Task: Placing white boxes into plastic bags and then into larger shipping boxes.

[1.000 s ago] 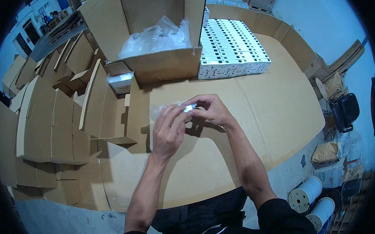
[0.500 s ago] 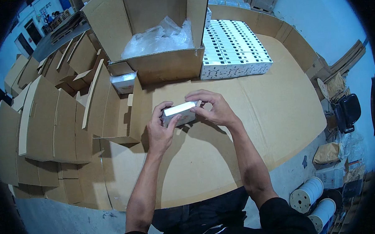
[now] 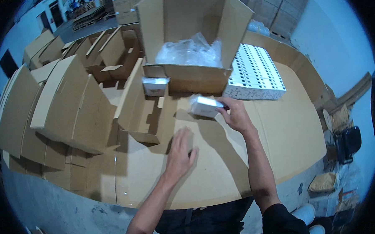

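My right hand (image 3: 237,115) grips a small white box in a clear wrapper (image 3: 204,106), held just above the cardboard-covered table (image 3: 276,146), in front of a large open carton (image 3: 201,41). My left hand (image 3: 180,153) lies flat on the cardboard nearer to me, fingers apart, holding nothing. Another small white box (image 3: 154,86) stands at the carton's left front corner.
The open carton holds crumpled clear plastic bags (image 3: 189,52). A block of several white boxes (image 3: 256,72) lies to its right. Folded and half-formed cardboard cartons (image 3: 70,105) crowd the left side. The table edge (image 3: 307,166) falls off at the right, near bags on the floor.
My left hand let go of the white box and dropped down onto the cardboard. My right hand carried the box forward toward the open carton.
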Tool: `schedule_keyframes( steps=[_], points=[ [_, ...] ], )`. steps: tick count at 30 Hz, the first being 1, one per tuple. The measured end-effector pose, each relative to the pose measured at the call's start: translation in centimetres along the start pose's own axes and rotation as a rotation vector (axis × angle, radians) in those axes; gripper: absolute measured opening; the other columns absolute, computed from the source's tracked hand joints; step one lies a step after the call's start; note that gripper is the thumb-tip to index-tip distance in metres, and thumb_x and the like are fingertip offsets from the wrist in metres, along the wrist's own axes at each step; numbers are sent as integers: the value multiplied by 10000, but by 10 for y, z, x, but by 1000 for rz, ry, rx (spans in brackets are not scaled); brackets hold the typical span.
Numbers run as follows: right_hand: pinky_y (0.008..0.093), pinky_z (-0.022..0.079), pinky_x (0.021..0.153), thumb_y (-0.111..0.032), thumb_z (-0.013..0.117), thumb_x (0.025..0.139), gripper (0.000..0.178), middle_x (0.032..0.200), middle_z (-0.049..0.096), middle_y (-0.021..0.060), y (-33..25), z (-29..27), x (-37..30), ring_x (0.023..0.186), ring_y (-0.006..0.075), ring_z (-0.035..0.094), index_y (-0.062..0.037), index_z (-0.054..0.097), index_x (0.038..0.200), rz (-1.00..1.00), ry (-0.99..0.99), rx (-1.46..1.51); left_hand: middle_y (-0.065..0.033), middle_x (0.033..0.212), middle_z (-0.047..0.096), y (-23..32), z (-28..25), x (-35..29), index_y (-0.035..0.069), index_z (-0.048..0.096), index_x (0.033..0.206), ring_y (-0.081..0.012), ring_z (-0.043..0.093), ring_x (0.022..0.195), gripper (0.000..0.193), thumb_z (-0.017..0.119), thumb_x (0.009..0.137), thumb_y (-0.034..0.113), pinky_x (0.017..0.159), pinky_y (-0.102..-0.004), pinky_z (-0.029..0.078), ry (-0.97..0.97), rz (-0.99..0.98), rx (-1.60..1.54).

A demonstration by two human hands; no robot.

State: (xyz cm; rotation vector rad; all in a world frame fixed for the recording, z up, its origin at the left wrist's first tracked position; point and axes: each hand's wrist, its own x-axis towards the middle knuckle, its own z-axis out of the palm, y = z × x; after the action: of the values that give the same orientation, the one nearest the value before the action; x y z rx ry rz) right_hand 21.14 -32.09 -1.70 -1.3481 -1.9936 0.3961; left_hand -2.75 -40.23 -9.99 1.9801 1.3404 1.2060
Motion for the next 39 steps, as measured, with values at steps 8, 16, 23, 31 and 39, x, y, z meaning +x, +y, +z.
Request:
schedule_keyframes(
  steps=[8,16,23,31,39],
  points=[
    [282,594,806,27,608,977,253,1058,690,115,-36,74,79,977,144,685,58,573,1226,12,200,658,-134,1401,551,9,-31,-30,57,627,1254,-349,440,1382,404,716,875,168,1167,-504,339,-197,112,199],
    [281,597,808,26,579,996,235,1091,676,107,-34,107,121,969,142,681,48,565,1230,16,102,772,-123,1392,549,10,-32,-28,50,628,1252,-327,434,1375,402,710,885,189,1170,-491,333,-202,130,207],
    [314,569,751,-8,652,949,217,938,699,120,-65,84,130,865,150,685,29,624,1161,-63,-22,154,-119,1378,550,8,-33,-29,47,629,1240,-311,441,1365,393,701,884,197,1161,-487,337,-195,128,232],
    [449,529,840,-43,676,893,228,1031,678,217,-69,94,149,945,402,659,10,623,1109,-356,-60,-129,-132,1361,550,9,-30,-28,51,622,1221,-321,450,1351,386,706,870,188,1150,-489,341,-192,120,224],
    [492,516,816,-48,707,872,254,991,649,206,-55,115,150,918,419,638,-8,604,1100,-409,13,-83,-137,1356,549,10,-32,-26,47,625,1212,-334,453,1344,373,704,869,170,1150,-488,341,-202,136,221]
  ],
)
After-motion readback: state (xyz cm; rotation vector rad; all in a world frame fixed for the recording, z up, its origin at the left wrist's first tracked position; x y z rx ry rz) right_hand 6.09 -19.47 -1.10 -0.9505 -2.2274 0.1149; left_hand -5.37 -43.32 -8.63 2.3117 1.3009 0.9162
